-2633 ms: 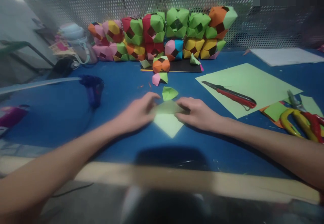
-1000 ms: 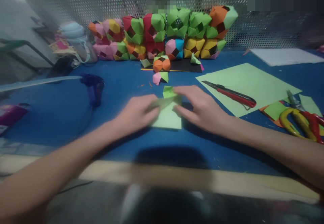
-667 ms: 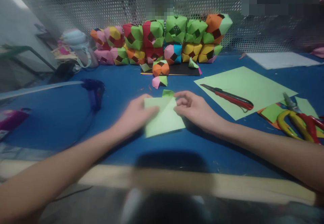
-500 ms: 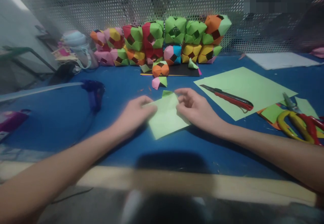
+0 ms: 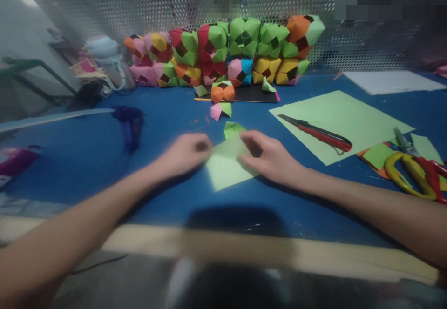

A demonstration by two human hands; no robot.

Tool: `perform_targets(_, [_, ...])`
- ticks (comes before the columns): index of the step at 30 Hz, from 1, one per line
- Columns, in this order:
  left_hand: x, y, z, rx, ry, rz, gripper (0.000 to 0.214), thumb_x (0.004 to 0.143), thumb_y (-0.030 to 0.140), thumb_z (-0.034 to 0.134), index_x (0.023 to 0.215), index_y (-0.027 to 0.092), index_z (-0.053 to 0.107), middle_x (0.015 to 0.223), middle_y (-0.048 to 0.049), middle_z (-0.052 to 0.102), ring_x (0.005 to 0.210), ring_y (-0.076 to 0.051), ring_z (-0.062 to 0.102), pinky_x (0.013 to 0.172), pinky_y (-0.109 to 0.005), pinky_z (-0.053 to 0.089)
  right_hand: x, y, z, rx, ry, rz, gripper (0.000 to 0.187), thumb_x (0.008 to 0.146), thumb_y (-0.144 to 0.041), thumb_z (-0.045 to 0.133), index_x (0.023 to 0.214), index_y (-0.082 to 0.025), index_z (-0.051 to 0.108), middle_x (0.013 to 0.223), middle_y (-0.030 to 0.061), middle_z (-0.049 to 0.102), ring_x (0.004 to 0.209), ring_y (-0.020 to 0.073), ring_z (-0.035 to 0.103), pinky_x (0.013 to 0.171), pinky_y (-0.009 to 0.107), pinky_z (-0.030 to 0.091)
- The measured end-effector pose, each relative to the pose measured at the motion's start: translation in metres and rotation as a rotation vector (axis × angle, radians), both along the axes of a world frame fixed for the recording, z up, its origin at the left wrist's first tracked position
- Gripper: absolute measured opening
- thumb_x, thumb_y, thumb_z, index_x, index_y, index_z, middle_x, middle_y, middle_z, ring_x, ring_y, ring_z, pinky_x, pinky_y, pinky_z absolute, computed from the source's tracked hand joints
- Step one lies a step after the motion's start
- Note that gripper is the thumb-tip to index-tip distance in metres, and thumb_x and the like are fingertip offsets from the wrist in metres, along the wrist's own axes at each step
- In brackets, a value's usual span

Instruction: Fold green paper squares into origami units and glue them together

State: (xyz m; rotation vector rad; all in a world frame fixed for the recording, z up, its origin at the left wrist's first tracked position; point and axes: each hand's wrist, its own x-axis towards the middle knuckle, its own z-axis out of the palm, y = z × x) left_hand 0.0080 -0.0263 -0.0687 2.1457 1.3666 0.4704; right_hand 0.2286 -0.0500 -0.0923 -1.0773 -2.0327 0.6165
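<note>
A light green paper square (image 5: 226, 167) lies on the blue table (image 5: 174, 113) between my two hands, its far part folded over. My left hand (image 5: 185, 152) pinches the paper's left corner with closed fingers. My right hand (image 5: 268, 157) rests on the paper's right side, fingers curled and pressing on the fold. A small folded green piece (image 5: 232, 129) lies just beyond the paper.
Stacked coloured origami cubes (image 5: 223, 50) line the mesh wall at the back. A large green sheet (image 5: 344, 124) with a red utility knife (image 5: 319, 133) lies to the right, scissors (image 5: 415, 169) further right. A blue object (image 5: 131, 123) stands to the left. Loose folded pieces (image 5: 220, 110) lie ahead.
The green paper was unfolded, turned and laid flat, and its far part is now folded over. Both hands stayed on it, shifting slightly toward me.
</note>
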Motion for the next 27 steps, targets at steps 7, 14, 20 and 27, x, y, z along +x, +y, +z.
perform_targets(7, [-0.007, 0.007, 0.005, 0.036, 0.107, -0.108, 0.011, 0.075, 0.024, 0.053, 0.072, 0.016, 0.061, 0.068, 0.0002, 0.061, 0.062, -0.011, 0.051, 0.064, -0.025, 0.04, -0.001, -0.003, -0.007, 0.307, -0.114, 0.165, 0.014, 0.081, -0.007, 0.047, 0.088, -0.014, 0.057, 0.076, 0.0042, 0.058, 0.069, 0.0135, 0.051, 0.061, 0.025, 0.044])
perform_targets(14, [-0.014, 0.012, 0.011, 0.015, 0.154, -0.169, 0.013, 0.073, 0.02, 0.051, 0.075, 0.016, 0.063, 0.073, -0.0006, 0.064, 0.065, -0.012, 0.053, 0.067, -0.025, 0.042, 0.001, -0.006, -0.012, 0.604, -0.292, 0.342, 0.024, 0.087, -0.004, 0.039, 0.096, -0.012, 0.06, 0.098, 0.0128, 0.067, 0.08, 0.0193, 0.053, 0.067, 0.033, 0.046])
perform_targets(20, [-0.018, 0.015, 0.01, 0.009, 0.14, -0.195, 0.014, 0.072, 0.022, 0.052, 0.077, 0.017, 0.065, 0.074, -0.0004, 0.065, 0.067, -0.013, 0.055, 0.07, -0.025, 0.043, 0.002, -0.004, -0.012, 0.587, -0.299, 0.374, 0.024, 0.09, -0.009, 0.039, 0.097, -0.013, 0.063, 0.104, 0.0121, 0.069, 0.08, 0.0183, 0.054, 0.065, 0.032, 0.045])
perform_targets(27, [-0.019, 0.018, 0.009, 0.023, 0.147, -0.208, 0.014, 0.072, 0.022, 0.053, 0.076, 0.018, 0.066, 0.077, -0.0007, 0.067, 0.07, -0.013, 0.058, 0.071, -0.024, 0.043, 0.0, -0.007, -0.008, 0.655, -0.379, 0.406, 0.029, 0.093, -0.01, 0.036, 0.093, -0.014, 0.065, 0.101, 0.0083, 0.071, 0.094, 0.0221, 0.059, 0.071, 0.034, 0.048])
